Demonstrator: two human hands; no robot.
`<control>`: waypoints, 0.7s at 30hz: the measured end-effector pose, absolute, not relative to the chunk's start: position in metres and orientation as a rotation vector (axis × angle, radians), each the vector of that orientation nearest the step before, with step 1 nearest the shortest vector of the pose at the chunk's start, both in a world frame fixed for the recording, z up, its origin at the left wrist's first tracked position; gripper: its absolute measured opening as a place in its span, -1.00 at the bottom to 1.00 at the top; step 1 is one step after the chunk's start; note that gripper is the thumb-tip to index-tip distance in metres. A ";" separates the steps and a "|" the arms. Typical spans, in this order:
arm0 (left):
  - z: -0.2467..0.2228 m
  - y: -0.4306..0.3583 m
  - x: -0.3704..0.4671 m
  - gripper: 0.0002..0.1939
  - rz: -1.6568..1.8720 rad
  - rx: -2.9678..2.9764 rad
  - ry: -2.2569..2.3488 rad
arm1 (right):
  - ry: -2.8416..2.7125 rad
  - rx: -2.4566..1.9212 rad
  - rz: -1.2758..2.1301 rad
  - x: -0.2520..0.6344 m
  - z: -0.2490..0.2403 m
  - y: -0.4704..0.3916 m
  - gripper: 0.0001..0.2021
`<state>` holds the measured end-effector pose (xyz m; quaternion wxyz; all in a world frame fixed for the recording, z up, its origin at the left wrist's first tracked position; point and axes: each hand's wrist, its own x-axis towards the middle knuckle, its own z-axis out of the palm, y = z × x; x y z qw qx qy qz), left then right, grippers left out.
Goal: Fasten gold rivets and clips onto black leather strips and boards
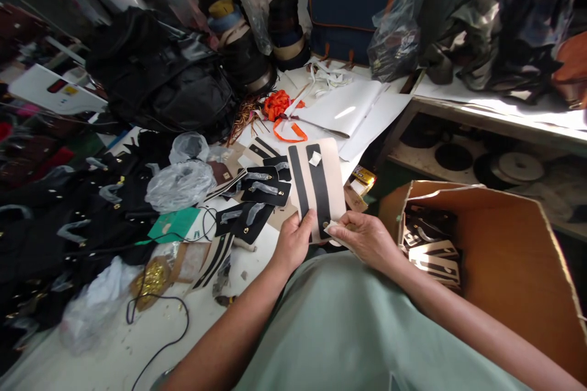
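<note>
A beige panel with two black stripes (324, 183) is held upright in front of my body, over the table's edge. My left hand (296, 238) grips its lower left side, thumb lying on the front. At the lower right corner, my right hand (362, 235) pinches a small pale piece beside a round metal stud on the black stripe. Another small white piece (315, 159) sits near the top of that stripe. Left of the panel, several black pieces with plastic-wrapped handles (263, 188) lie overlapping on the table.
An open cardboard box (504, 244) with striped pieces stands at the right. Left are a bag of gold-coloured parts (153, 281), a black cord (183, 330), plastic bags and black goods. Behind lie white sheets (343, 110), orange ribbon (277, 104) and a blue bag (351, 12).
</note>
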<state>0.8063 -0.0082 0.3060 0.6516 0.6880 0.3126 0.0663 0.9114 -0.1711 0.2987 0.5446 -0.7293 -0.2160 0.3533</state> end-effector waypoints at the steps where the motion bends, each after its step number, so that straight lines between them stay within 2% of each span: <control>1: 0.307 -0.011 0.806 -0.47 0.140 1.555 0.700 | -0.516 -1.747 0.834 0.910 0.296 -0.171 -0.58; 10: 0.310 -0.030 0.807 -0.60 0.106 1.461 0.612 | -0.498 -1.878 0.794 0.913 0.294 -0.173 -0.64; 21: 0.310 -0.028 0.815 -0.68 0.099 1.522 0.619 | -0.573 -1.626 1.120 0.930 0.317 -0.189 -0.64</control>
